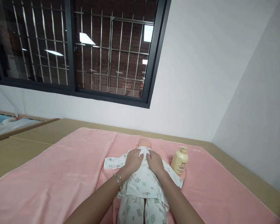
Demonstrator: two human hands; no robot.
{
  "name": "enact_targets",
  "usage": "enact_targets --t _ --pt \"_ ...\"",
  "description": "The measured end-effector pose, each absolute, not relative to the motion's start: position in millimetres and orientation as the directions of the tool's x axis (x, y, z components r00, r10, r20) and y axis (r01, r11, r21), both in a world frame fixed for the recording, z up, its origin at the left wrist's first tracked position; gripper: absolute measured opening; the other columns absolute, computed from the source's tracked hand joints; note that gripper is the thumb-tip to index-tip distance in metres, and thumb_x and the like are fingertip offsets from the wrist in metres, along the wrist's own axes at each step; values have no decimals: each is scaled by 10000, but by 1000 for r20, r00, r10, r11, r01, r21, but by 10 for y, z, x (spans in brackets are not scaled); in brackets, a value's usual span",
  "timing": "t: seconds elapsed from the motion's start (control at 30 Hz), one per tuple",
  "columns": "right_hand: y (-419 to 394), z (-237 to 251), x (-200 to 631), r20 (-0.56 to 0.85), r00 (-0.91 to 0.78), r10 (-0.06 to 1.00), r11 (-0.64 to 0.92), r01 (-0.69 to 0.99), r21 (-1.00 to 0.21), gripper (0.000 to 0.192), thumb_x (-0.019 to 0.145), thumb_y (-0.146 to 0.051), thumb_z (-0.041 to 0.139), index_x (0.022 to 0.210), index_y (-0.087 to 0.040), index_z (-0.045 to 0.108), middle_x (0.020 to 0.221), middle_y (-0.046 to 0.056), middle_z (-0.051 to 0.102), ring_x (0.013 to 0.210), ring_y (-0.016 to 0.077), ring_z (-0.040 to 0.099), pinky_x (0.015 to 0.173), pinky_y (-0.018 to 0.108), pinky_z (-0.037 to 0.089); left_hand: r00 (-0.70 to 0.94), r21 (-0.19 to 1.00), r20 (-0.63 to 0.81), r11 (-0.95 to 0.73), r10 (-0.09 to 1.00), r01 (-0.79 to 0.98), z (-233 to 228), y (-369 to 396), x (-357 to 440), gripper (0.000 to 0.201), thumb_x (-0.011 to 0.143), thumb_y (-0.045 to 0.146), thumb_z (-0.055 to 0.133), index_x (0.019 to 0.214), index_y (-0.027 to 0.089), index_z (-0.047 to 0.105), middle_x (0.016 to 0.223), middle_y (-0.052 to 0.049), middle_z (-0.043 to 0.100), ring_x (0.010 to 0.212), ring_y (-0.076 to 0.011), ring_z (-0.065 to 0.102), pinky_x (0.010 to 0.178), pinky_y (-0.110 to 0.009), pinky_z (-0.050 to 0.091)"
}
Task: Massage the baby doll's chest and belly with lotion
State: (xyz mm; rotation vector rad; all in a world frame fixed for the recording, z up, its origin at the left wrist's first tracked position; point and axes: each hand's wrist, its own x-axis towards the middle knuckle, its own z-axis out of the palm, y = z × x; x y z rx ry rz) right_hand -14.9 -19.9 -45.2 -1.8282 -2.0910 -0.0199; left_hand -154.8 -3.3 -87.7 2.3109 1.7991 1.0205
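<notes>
- Head view shows 1 doll (143,183) in printed pyjamas lying lengthwise on a pink blanket (60,180), head toward the window.
- Left hand (133,160) and right hand (155,162) both rest palm-down and flat on the doll's upper chest, side by side, fingers spread, gripping nothing.
- 1 cream pump bottle (179,161) stands upright just beside the doll's outstretched sleeve.
- Risk: a sideways sweep of the right arm could likely knock the bottle over, since it stands so close.
- Risk: pressing and sliding may bunch the loose top.
- Count: 2 hands, 1 doll, 1 bottle, 1 blanket, 2 bangles (119,181) on the left wrist.
</notes>
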Motion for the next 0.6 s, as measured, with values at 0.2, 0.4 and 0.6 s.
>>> enact_targets --t 0.2,0.4,0.6 --pt "-239 -462 -165 258 -103 961 161 964 -212 378 949 -307 332 1020 -137 662 1028 154 690 959 242 631 804 294 393 69 360 502 -280 862 890 -856 -145 -1477 350 940 262 325 926 150 656 994 -125 684 982 -246 609 896 -369 421" --pt "-190 -473 -98 268 -136 954 206 944 -256 402 949 -358 339 1121 -146 634 1156 139 654 1068 230 587 861 288 387 -16 419 456 -198 890 886 -899 -87 -1527 433 940 451 363 1072 142 636 1077 -129 678 1063 -264 591 941 -372 405" --pt "-178 -415 -17 271 -226 936 300 914 -273 364 946 -328 345 1107 -199 645 1163 65 663 1061 180 588 863 238 378 126 448 511 -388 850 805 -918 -9 -1600 386 962 395 342 1129 182 618 1170 -85 661 1100 -220 582 977 -350 395"
